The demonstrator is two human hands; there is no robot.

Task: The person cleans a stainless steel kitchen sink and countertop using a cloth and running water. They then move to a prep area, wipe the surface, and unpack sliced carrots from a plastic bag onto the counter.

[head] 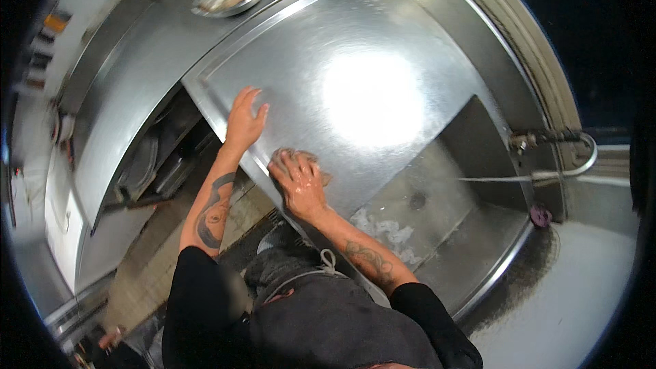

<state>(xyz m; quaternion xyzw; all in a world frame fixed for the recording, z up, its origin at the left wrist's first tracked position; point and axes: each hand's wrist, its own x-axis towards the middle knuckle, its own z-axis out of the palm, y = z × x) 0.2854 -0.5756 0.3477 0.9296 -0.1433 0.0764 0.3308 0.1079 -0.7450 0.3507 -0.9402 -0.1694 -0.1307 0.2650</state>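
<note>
Wet and shiny, my right hand point(300, 187) presses a crumpled brownish cloth or scouring pad point(323, 177) onto the stainless-steel drainboard point(277, 66), close to its raised near-left edge. Most of the pad is covered by my fingers. My left hand point(245, 120) is over the board's left rim, fingers apart and holding nothing; whether it touches the metal I cannot tell. Right of the board lies the sink basin point(435, 184), with white suds point(387, 230) on its floor near my right forearm.
A tap point(533, 139) with a curved spout point(589, 156) juts from the sink's right wall. A purple scrubber point(540, 215) sits on the rim. At the back, a metal bowl point(236, 7) holds pale food pieces on the steel counter point(154, 41). Another person's hand point(110, 337) shows at lower left.
</note>
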